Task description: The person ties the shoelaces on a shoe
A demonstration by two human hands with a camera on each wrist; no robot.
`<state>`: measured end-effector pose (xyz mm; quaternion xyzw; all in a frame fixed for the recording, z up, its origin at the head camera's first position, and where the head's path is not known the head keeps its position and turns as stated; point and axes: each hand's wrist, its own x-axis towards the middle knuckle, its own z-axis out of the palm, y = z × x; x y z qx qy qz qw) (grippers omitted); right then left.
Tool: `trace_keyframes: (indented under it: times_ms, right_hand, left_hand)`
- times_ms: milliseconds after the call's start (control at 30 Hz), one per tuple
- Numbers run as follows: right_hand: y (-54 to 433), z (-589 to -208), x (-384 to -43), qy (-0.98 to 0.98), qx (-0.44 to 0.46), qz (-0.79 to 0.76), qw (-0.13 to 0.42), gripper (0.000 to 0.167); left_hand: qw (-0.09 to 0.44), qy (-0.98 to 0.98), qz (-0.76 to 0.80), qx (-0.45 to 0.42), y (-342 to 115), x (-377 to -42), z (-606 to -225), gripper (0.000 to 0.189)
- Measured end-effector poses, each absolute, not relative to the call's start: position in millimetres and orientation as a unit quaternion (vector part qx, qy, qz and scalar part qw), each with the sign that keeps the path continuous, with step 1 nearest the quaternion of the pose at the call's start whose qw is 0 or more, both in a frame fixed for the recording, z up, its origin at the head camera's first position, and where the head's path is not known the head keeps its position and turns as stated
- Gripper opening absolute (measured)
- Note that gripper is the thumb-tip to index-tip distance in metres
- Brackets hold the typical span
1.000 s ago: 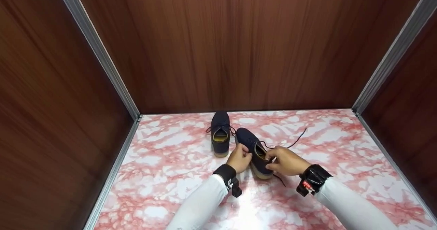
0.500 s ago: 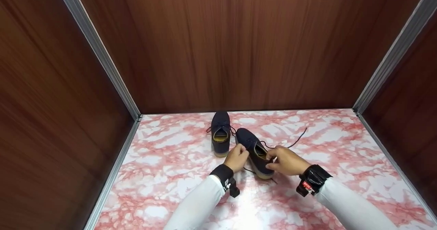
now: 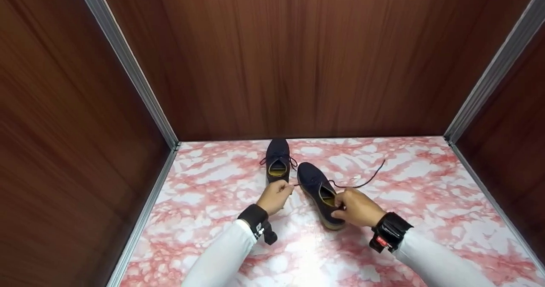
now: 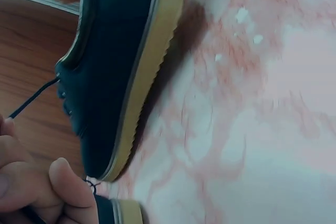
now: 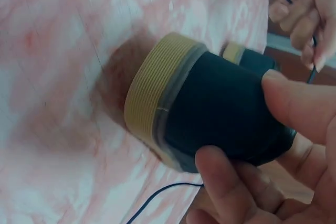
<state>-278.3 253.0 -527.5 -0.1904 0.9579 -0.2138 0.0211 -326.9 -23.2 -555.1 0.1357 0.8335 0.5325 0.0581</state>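
A dark navy lace-up shoe [image 3: 313,184] with a tan sole points up and left in the head view. My right hand [image 3: 359,207] grips it at the heel, thumb and fingers on the collar. To its left, my left hand [image 3: 274,196] pinches one dark shoelace [image 4: 34,97], drawn taut from the eyelets in the left wrist view. That lace also passes through the left hand's curled fingers in the right wrist view. The other lace end [image 3: 370,180] lies loose to the right of the shoe.
The matching shoe [image 3: 277,150], its lace tied in a bow, stands just beyond my left hand, toe close to the back panel [image 3: 298,65]. Brown wood-look panels with grey metal edging [image 3: 140,82] enclose the red-and-white marbled surface [image 3: 204,253].
My left hand has moved left, away from the shoe, drawing the lace out with it. The lace end that showed by the heel has gone from there. My right hand keeps its grip.
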Motion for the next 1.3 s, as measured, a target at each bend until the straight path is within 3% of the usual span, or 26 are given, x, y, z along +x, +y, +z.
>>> trace_keyframes:
  times_ms: [300, 833, 1133, 1300]
  right_hand:
    - [228, -531, -259, 0.952, -0.233, -0.195, 0.046, 0.035]
    - [233, -543, -268, 0.868, -0.326, -0.334, 0.167, 0.015]
    - [263, -543, -287, 0.882, -0.229, -0.4, 0.096, 0.008]
    - [278, -550, -298, 0.886, -0.129, -0.442, 0.057, 0.014]
  left_hand:
    - [0.046, 0.868, 0.473, 0.142, -43, -329, -552, 0.037]
    - [0.022, 0.911, 0.389, 0.134, -60, -332, -572, 0.02]
    - [0.01, 0.927, 0.338, 0.165, -60, -329, -583, 0.004]
    - [-0.004, 0.935, 0.328, 0.137, -52, -323, -582, 0.025]
